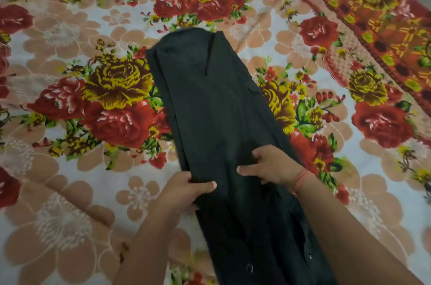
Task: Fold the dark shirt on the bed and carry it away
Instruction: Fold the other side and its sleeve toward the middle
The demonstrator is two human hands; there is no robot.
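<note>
Both hands were seen pinching the dark shirt (214,103) partway along its length. The left hand (186,189) was curled over the shirt's left edge, thumb laid on top and fingers tucked under. The right hand (268,166) was bunched on the cloth nearer the right edge, fingers bent into it, thumb stuck out sideways. An orange thread band (303,180) was worn on the right wrist. The shirt itself was laid out folded into one long narrow strip, stretched from the near edge of the bed toward its middle, on a flowery bedsheet (70,168). Couple of small buttons (310,255) could be made out at the near end.
</note>
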